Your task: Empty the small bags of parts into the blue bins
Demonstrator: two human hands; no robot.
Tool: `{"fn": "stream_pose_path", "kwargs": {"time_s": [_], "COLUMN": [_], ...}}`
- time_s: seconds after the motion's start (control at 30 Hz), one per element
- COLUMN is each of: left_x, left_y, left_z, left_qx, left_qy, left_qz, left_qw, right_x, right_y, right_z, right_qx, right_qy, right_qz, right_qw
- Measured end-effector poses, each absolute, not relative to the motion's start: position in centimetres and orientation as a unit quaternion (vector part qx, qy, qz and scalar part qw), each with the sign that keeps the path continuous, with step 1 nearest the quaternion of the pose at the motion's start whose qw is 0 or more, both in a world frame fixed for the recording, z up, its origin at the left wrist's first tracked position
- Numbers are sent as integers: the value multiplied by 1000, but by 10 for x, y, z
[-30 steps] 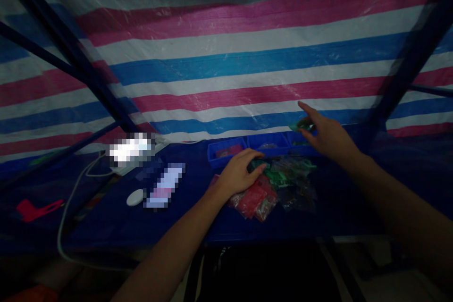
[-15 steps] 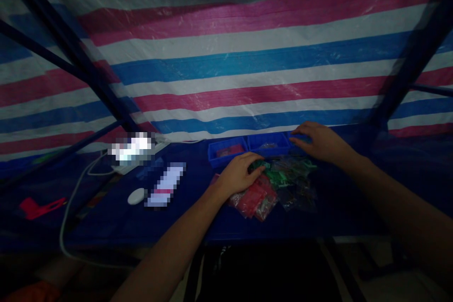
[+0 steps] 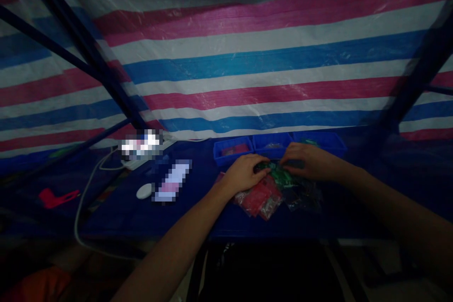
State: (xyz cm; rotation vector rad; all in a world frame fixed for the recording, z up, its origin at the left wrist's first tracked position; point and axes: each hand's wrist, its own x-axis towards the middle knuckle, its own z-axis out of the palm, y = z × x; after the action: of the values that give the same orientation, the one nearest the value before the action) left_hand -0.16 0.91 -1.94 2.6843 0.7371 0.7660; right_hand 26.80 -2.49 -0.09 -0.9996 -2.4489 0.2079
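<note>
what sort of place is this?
Probably a makeshift indoor or tented workstation; the frame doesn't settle which. Signs: striped sheeting hung behind a blue table, blue bins along the table's back, and a pile of small plastic packets in front of them.

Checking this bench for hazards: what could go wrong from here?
1. Mix-up: red packets and green packets lie against each other in dim light, so the wrong colour might get picked.
2. Bump: the right hand is close in front of the blue bins and could nudge one.
3. Snag: the white cable loops down at the left and might get caught.
</note>
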Motion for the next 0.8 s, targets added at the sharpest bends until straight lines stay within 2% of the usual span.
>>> {"fn": "stream_pose_path", "kwargs": {"time_s": [0.43,0.6,0.8], "left_x": [2,6,10], "left_y": [4,3,3], "left_z": [-19,-21,-18], "left_qx": [905,905,905], "left_qy": [246,245,239], "left_qz": [329,337,345], "left_qw": [111,89,70], "right_x": [263,255,250], "right_y": [-30,-35,-32], "right_z": [4,-1,-11], "right_qx": [-390,-412,-406], "right_qy": [-849,-804,-778], "right_qz": [2,27,116], "right_qw": [358,428,466]}}
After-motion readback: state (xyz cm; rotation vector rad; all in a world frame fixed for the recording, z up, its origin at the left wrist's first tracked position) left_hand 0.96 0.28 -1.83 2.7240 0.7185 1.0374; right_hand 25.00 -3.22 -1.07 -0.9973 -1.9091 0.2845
